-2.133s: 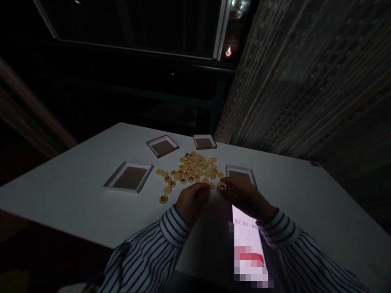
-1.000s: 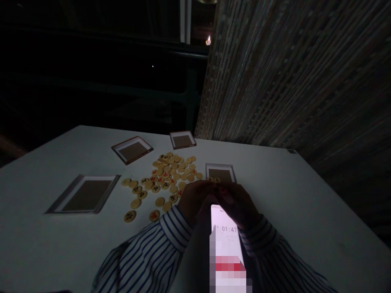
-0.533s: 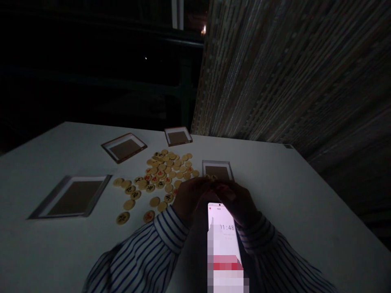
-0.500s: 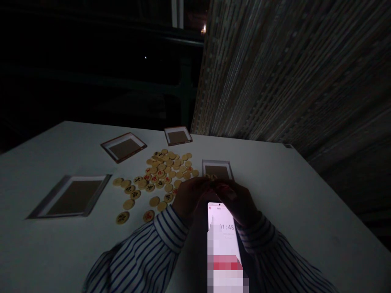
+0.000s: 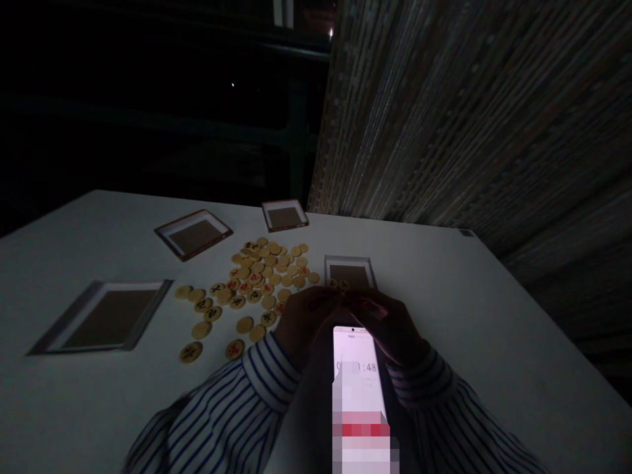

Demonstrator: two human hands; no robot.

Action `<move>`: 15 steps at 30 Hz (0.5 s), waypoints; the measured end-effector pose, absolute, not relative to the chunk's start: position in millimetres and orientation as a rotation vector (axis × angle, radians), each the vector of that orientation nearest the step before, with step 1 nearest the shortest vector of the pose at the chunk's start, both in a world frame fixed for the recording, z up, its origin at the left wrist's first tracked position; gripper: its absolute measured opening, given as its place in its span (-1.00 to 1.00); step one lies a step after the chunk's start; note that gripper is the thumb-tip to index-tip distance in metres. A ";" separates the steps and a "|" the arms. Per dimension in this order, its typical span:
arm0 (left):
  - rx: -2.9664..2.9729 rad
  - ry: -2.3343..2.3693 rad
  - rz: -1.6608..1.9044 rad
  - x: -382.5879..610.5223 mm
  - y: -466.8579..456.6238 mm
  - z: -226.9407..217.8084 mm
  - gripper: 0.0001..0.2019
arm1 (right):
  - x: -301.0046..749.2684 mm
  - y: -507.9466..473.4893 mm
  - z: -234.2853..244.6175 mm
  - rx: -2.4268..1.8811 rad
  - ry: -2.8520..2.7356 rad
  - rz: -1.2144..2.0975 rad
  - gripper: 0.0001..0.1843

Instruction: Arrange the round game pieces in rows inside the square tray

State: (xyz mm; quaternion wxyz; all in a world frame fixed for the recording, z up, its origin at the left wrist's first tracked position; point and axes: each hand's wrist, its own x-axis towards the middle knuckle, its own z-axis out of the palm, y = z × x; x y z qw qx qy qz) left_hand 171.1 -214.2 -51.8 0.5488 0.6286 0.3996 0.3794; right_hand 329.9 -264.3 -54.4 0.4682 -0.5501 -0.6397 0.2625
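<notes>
Round wooden xiangqi pieces with black and red characters lie in a loose heap on the white table. My left hand and my right hand meet at the fingertips, dark in shadow, just behind a lit phone. Two pieces sit right beyond those fingertips, at the corner of a brown-centred tray. Whether either hand grips a piece is hidden by the shadow. Striped sleeves cover both forearms.
Three more brown-centred trays sit on the table: a large one at left and two at the far side. A woven curtain hangs beyond the right side. The table's far and right edges show.
My hands have come together above the phone, from slightly apart. The whole scene has slid left in view as my head turned. The phone's timer has advanced.
</notes>
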 end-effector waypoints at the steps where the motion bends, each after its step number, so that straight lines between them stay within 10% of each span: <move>1: 1.488 0.937 0.902 171.2 -214.2 -52.4 -0.87 | 330.1 -264.1 -55.0 -1.345 -1.569 0.648 -0.78; 15: 1.483 0.918 0.876 171.1 -214.7 -57.5 -0.82 | 327.0 -263.5 -51.8 -1.335 -1.443 0.750 -0.78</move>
